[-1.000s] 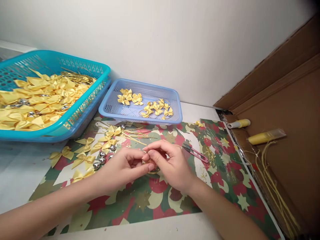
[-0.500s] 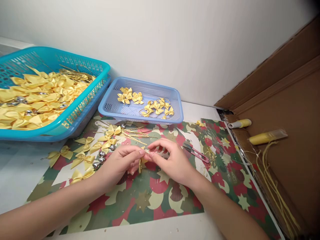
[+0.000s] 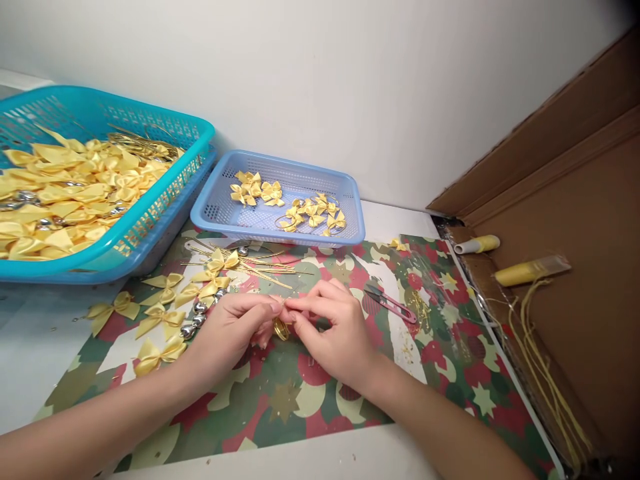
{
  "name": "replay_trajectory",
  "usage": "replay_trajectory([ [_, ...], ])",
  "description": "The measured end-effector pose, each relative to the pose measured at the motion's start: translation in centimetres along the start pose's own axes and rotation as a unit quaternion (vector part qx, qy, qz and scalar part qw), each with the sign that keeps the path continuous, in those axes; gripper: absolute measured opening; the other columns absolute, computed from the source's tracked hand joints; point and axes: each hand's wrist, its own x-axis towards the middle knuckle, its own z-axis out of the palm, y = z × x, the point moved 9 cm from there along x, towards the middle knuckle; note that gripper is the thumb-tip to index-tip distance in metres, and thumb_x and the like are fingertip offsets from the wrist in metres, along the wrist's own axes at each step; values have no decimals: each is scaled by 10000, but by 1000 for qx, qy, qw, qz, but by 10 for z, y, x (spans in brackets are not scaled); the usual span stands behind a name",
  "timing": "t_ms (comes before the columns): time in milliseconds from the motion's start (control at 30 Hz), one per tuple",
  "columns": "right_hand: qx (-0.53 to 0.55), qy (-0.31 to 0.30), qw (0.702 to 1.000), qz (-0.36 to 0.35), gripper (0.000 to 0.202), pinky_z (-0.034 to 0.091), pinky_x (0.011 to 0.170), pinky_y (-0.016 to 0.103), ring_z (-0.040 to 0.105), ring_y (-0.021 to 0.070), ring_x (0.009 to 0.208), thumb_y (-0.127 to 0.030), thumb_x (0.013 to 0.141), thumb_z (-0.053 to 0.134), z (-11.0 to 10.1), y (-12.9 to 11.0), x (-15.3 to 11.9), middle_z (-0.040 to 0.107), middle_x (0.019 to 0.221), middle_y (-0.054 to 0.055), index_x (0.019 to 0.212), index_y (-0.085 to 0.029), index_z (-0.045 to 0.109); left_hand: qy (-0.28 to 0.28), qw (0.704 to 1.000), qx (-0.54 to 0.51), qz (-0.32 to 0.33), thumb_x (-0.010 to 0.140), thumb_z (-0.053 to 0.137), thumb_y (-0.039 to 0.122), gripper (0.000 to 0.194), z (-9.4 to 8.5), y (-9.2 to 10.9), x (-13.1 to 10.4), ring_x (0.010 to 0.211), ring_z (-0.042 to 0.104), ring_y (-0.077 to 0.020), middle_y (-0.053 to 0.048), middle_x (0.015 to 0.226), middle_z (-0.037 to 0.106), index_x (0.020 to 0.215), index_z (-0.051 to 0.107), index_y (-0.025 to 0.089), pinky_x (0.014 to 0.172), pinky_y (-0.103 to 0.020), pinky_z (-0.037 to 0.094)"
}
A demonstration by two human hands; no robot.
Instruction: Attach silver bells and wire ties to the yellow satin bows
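Over the patterned sheet, my left hand [image 3: 235,323] is closed in a pinch on a looped gold cord [image 3: 281,329], which hangs below the fingertips. My right hand [image 3: 336,327] meets it fingertip to fingertip, thumb and forefinger pinched at the same spot; the fingers hide what lies between them. Left of the hands are several yellow ribbon bows [image 3: 160,321] and silver heart-shaped beads [image 3: 199,320]. Beyond the hands lies a bunch of cut gold cords [image 3: 265,265]. Thread snips [image 3: 393,307] with pink handles rest to the right.
A turquoise basket [image 3: 150,207] heaped with bows and gold cords stands at left. Behind the hands is a blue basket [image 3: 280,235] holding several bows on cord loops. Cardboard [image 3: 560,200] rises at right, with yellow thread [image 3: 540,360] hanging against it.
My right hand's fingers have closed in from a looser, more open curl to a pinch against the left fingertips. The hanging gold cord loop has turned slightly. The view has shifted a little.
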Motion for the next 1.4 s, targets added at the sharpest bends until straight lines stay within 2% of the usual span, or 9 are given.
replay_trajectory([
  [200, -57, 29, 998, -20, 259, 351, 665, 313, 482, 159, 668, -185, 954, 548, 3, -2, -9, 605, 661, 4, 1040, -199, 792, 93, 984, -101, -111, 620, 643, 375, 224, -7, -12, -2, 402, 390, -97, 24, 422, 525, 519, 685, 179, 417, -220, 328],
  [300, -69, 29, 997, -26, 276, 337, 678, 318, 504, 157, 670, -210, 977, 531, 7, -3, -12, 636, 674, 3, 1126, -184, 763, 132, 970, -154, -135, 554, 662, 347, 191, -8, -15, -4, 396, 390, -79, 13, 466, 578, 521, 694, 162, 400, -202, 323],
  [500, -79, 14, 996, -33, 315, 326, 691, 314, 542, 156, 684, -206, 997, 483, 15, -2, -14, 653, 700, 7, 1186, -168, 732, 128, 965, -177, -143, 560, 679, 335, 192, -6, -20, -5, 383, 421, -68, -6, 536, 650, 565, 716, 146, 389, -187, 326],
  [700, -104, 12, 993, -52, 347, 302, 690, 321, 570, 163, 708, -217, 1012, 443, 16, -7, -16, 682, 745, 28, 1230, -143, 702, 125, 967, -154, -162, 575, 639, 370, 224, -7, -21, -6, 368, 431, -83, 23, 402, 535, 492, 673, 165, 378, -181, 328],
  [867, -92, -20, 996, -1, 351, 307, 714, 321, 588, 158, 704, -254, 1025, 432, 16, -1, -14, 676, 729, 21, 1223, -164, 707, 83, 983, -96, -131, 615, 582, 333, 222, -6, -17, -2, 383, 416, -87, 35, 399, 510, 465, 651, 186, 382, -185, 336],
  [1067, -62, -44, 997, 28, 280, 321, 721, 317, 596, 147, 681, -274, 987, 525, 13, 3, -7, 669, 700, -4, 1144, -220, 750, 9, 998, 46, -38, 647, 491, 294, 304, 1, 9, 1, 415, 410, -101, 10, 425, 533, 358, 514, 202, 405, -206, 333],
  [1267, -92, -51, 993, 44, 281, 305, 727, 324, 606, 152, 690, -277, 978, 543, 15, 4, -8, 687, 711, 1, 1175, -230, 738, 29, 994, 103, 17, 683, 512, 305, 318, -1, 24, -2, 443, 447, -114, 20, 438, 519, 382, 484, 203, 446, -208, 362],
  [1400, -93, -48, 993, 53, 296, 307, 764, 334, 648, 167, 776, -271, 991, 518, 16, 6, -9, 728, 791, 23, 1192, -222, 728, 0, 992, 127, 24, 694, 512, 304, 324, -1, 25, 0, 470, 514, -126, 5, 476, 594, 387, 538, 203, 459, -202, 394],
])
